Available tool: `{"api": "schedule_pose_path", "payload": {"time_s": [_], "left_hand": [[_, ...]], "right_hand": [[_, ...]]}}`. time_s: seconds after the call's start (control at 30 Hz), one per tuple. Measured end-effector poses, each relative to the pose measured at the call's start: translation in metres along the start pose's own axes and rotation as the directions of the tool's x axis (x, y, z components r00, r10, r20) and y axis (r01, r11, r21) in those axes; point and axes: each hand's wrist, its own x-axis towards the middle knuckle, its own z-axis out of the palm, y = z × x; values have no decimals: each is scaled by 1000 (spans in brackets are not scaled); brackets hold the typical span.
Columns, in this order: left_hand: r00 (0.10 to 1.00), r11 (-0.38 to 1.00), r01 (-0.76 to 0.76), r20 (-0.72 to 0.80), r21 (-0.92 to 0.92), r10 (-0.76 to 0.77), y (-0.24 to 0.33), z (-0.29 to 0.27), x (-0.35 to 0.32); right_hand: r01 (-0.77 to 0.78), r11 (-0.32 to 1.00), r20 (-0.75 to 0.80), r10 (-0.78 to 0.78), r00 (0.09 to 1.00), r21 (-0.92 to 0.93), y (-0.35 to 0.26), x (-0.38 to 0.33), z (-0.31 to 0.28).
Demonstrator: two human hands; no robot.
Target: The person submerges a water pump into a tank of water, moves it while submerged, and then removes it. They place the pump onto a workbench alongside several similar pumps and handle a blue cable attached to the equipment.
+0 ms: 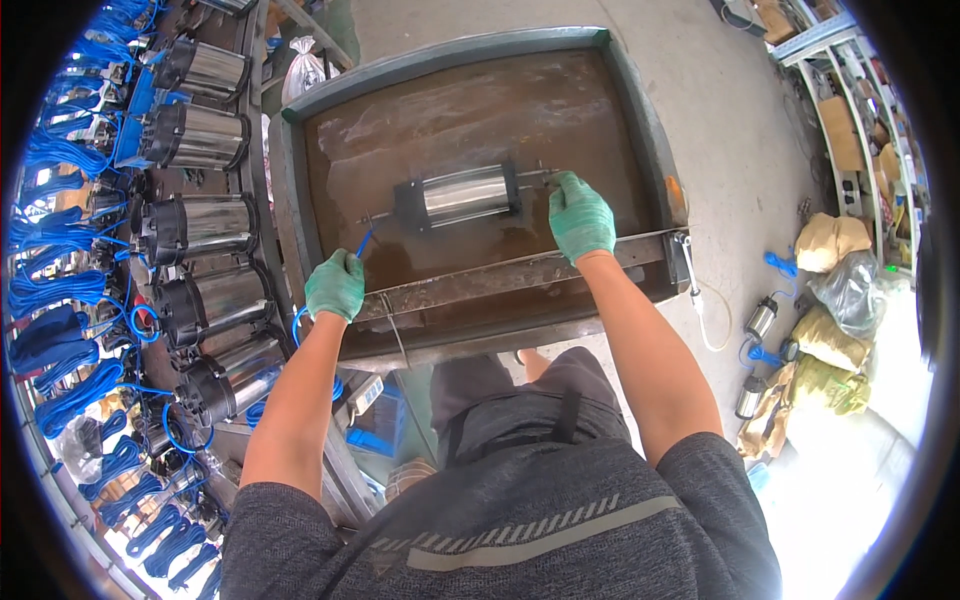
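A shiny metal motor (467,194) with black end caps lies level over murky brown water in a metal tank (455,50). Thin metal shafts stick out at both its ends. My right hand (581,218), in a green glove, is closed at the right end, its fingertips on the metal shaft (536,173). At the tank's near left, my left hand (336,286), also gloved in green, is closed around a blue cable (366,241) that runs up toward the motor's left end. Whether the motor touches the water, I cannot tell.
A metal bar (480,283) crosses the tank's near side. Several similar motors (205,225) stand in a row on the left, beside coiled blue cables (62,285). A white hose (716,315) hangs at the tank's right corner. Sacks (832,340) and shelves (850,130) are farther right.
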Motion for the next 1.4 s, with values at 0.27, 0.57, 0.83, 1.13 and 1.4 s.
{"api": "schedule_pose_path", "payload": {"time_s": [0.27,0.57,0.83,1.13,1.4], "left_hand": [[1000,1000,8,22,-11,-8,2,-3,-1],[999,1000,12,48,11,-12,3,-8,0],[996,1000,30,87,-6,-29,3,-9,0],[997,1000,17,77,-1,-17,1,-9,-1],[996,1000,19,91,9,-19,5,-13,0]], "right_hand": [[10,1000,6,-10,1000,-21,1,1,1],[-13,998,15,14,1000,-59,0,1,2],[-17,999,9,17,1000,-30,-4,0,0],[-20,999,9,20,1000,-30,-6,-1,-2],[-32,999,30,33,999,-36,-3,1,-1]]}}
